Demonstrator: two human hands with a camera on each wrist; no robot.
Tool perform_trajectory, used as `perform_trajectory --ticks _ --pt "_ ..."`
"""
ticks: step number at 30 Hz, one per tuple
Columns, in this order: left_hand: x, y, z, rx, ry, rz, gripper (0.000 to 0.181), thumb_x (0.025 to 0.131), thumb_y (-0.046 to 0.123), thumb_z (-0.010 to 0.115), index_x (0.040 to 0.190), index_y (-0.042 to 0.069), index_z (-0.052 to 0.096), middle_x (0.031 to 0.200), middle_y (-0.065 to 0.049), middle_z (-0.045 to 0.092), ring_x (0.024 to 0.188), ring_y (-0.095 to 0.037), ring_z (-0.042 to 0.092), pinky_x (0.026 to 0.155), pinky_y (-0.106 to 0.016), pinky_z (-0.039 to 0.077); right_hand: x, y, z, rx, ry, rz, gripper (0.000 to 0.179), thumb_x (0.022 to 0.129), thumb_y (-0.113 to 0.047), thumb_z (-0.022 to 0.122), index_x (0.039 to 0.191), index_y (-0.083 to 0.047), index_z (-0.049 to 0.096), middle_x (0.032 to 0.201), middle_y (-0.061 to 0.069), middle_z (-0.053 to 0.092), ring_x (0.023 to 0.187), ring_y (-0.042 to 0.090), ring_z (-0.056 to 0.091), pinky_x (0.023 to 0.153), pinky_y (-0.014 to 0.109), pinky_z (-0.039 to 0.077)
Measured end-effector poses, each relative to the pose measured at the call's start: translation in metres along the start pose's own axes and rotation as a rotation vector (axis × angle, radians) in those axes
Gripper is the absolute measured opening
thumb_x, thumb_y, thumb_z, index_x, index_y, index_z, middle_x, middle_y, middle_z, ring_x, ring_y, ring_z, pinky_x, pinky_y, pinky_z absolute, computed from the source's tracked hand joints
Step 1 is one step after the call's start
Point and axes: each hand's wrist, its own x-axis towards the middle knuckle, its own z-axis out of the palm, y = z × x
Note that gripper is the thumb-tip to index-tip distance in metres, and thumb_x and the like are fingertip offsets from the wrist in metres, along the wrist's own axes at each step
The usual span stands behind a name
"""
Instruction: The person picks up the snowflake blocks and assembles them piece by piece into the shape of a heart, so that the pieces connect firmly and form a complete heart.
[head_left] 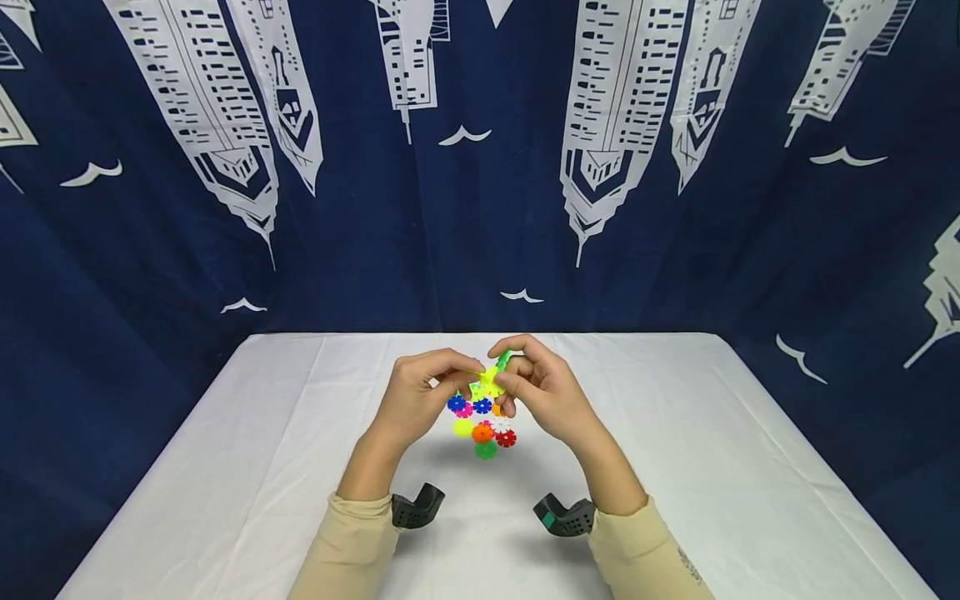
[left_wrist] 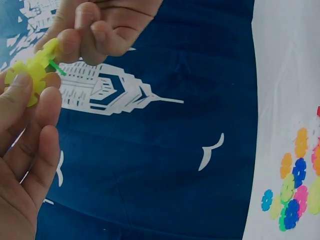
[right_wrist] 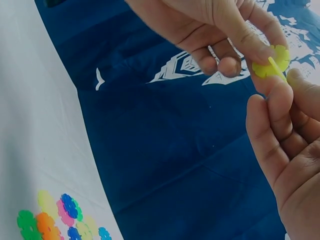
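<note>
Both hands meet over the white table, each pinching a part of a small cluster of snowflake discs. In the left wrist view, my left hand grips a yellow snowflake disc between thumb and fingers. My right hand pinches a second yellow snowflake disc, seen edge-on in the right wrist view. The two discs meet at their rims, set at an angle to each other. A green disc shows beside the right fingers, partly hidden by them.
Below the hands, several loose snowflake discs lie in a pile on the white tablecloth, among them an orange disc, a red disc and a green disc. A dark blue printed curtain hangs behind the table.
</note>
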Motion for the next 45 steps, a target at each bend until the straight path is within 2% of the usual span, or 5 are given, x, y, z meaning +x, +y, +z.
perform_trajectory --ticks 9,17,23,30,45 --pt "0.002 0.002 0.001 -0.006 -0.051 0.011 0.016 0.087 -0.009 0.069 0.093 0.003 0.076 0.083 -0.008 0.075 0.063 -0.019 0.066 0.063 -0.024 0.058 0.0 -0.001 -0.002 -0.042 0.006 -0.03 0.023 0.097 0.005 0.057 0.119 0.006 0.052 0.068 0.017 0.055 0.054 0.022 0.055 0.056 0.028 0.054" --pt "0.003 0.001 0.007 0.011 -0.058 -0.242 0.021 0.095 0.009 0.067 0.116 0.013 0.068 0.107 -0.003 0.073 0.086 -0.017 0.07 0.072 -0.026 0.056 0.003 -0.002 -0.003 -0.128 0.14 -0.014 0.022 0.094 0.004 0.062 0.115 0.002 0.057 0.072 0.016 0.059 0.055 0.02 0.059 0.057 0.027 0.054" --pt "0.002 0.0 0.008 -0.174 -0.069 -0.415 0.042 0.094 0.01 0.068 0.134 0.014 0.053 0.107 -0.012 0.069 0.08 -0.026 0.072 0.065 -0.029 0.058 0.004 0.0 -0.003 -0.177 0.22 0.001 0.018 0.092 0.003 0.067 0.109 0.001 0.062 0.077 0.017 0.061 0.058 0.022 0.06 0.059 0.025 0.054" --pt "0.003 -0.001 0.012 -0.267 -0.018 -0.416 0.043 0.094 0.003 0.066 0.133 0.012 0.051 0.093 -0.024 0.068 0.066 -0.026 0.068 0.062 -0.045 0.06 0.003 0.0 -0.002 -0.201 0.181 -0.038 0.024 0.093 0.003 0.065 0.117 -0.002 0.064 0.084 0.014 0.064 0.062 0.02 0.061 0.063 0.026 0.055" --pt "0.002 -0.001 0.014 -0.285 -0.011 -0.483 0.033 0.098 0.014 0.064 0.13 0.014 0.056 0.094 -0.022 0.065 0.069 -0.02 0.071 0.061 -0.037 0.061 0.002 0.004 0.002 -0.299 0.22 -0.015 0.016 0.095 -0.003 0.065 0.109 -0.007 0.069 0.081 0.009 0.062 0.062 0.018 0.059 0.06 0.024 0.054"
